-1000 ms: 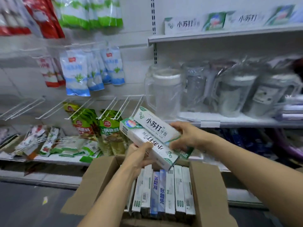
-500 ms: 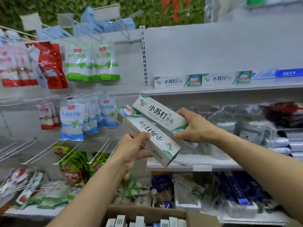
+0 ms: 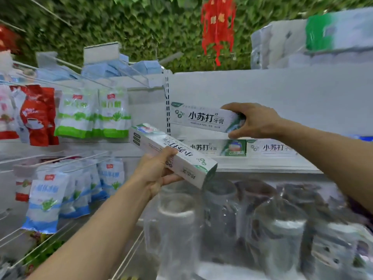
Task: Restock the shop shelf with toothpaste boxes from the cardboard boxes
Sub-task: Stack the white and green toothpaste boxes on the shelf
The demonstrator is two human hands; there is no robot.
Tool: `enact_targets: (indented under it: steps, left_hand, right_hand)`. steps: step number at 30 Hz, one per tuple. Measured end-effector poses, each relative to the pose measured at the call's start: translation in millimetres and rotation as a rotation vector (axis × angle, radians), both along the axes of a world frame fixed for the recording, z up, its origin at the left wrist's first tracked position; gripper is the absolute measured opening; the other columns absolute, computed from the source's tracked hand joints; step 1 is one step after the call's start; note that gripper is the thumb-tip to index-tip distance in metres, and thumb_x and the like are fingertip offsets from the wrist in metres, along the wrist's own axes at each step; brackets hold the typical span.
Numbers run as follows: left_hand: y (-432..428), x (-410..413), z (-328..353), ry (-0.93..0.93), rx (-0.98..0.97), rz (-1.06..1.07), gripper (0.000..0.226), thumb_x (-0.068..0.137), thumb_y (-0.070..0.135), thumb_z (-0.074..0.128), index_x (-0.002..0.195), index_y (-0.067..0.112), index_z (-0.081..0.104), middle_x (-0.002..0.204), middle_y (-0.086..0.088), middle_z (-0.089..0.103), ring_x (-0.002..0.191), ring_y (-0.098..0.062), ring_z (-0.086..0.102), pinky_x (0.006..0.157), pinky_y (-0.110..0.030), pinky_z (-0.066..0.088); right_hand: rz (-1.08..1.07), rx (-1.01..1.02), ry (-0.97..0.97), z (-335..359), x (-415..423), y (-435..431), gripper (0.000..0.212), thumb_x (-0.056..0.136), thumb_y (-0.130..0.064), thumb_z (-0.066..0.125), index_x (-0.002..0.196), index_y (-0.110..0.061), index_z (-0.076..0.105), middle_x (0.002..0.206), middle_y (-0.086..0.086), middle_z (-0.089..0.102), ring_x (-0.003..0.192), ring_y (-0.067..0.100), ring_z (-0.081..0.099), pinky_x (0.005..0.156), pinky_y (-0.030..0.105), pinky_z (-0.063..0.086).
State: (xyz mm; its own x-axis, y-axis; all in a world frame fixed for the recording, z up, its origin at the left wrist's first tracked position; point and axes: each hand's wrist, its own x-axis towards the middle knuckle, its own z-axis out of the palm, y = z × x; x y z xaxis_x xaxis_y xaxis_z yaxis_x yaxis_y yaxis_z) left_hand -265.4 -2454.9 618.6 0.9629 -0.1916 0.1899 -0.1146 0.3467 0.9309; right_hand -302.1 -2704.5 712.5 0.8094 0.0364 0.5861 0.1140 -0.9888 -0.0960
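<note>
The right hand (image 3: 254,122), at 3 o'clock, pinches one toothpaste box (image 3: 201,118) by its end just above the shelved row (image 3: 218,147), the left hand (image 3: 157,172), at 7 o'clock, gripping a second box (image 3: 171,154) mid-length; the end-only hold could let the box droop and knock the row askew.

A wall of green leaves (image 3: 121,27) runs along the top, and a red ornament (image 3: 219,27) hangs in front of it. Below stands white shelving: a plain back panel (image 3: 282,98) on the right, a slotted upright (image 3: 167,110) beside it, wire hooks (image 3: 60,159) to the left. Red bags (image 3: 38,116), green bags (image 3: 80,118) and blue bags (image 3: 46,201) hang there, with blue packs (image 3: 113,69) above. Wrapped rolls (image 3: 292,43) sit on top at the right. Clear wrapped jugs (image 3: 177,219) stand under the shelf (image 3: 262,166). The light is even and soft.
</note>
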Motion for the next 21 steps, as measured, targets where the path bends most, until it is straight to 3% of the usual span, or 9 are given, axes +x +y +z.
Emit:
enact_targets:
  steps: [4,14,21]
  left_hand:
    - [-27,30,13,0.019,-0.026,0.031,0.013,0.088,0.006,0.063,0.096,0.007,0.053,0.073,-0.011,0.061,0.074,-0.033,0.068,0.061,-0.052,0.058]
    - [-59,75,15,0.123,-0.038,0.036,0.012,0.089,0.007,0.063,0.094,0.007,0.052,0.058,-0.010,0.066,0.073,-0.034,0.068,0.059,-0.050,0.059]
    - [-66,82,15,0.148,-0.029,0.023,0.014,0.088,0.008,0.064,0.098,0.007,0.053,0.058,-0.010,0.069,0.070,-0.034,0.071,0.064,-0.053,0.059]
  right_hand:
    - [-0.024,-0.007,0.036,14,62,-30,0.077,0.067,-0.037,0.077,0.133,-0.050,0.039,0.127,-0.017,0.055,0.117,0.017,0.051,0.098,0.047,0.040]
    - [-0.095,-0.128,0.135,8,175,-63,0.078,0.071,-0.031,0.073,0.138,-0.046,0.036,0.125,-0.012,0.056,0.118,0.017,0.046,0.093,0.045,0.030]
    - [-0.064,-0.133,0.178,1,209,-68,0.071,0.075,-0.033,0.068,0.135,-0.049,0.035,0.123,-0.012,0.056,0.115,0.017,0.046,0.087,0.039,0.035]
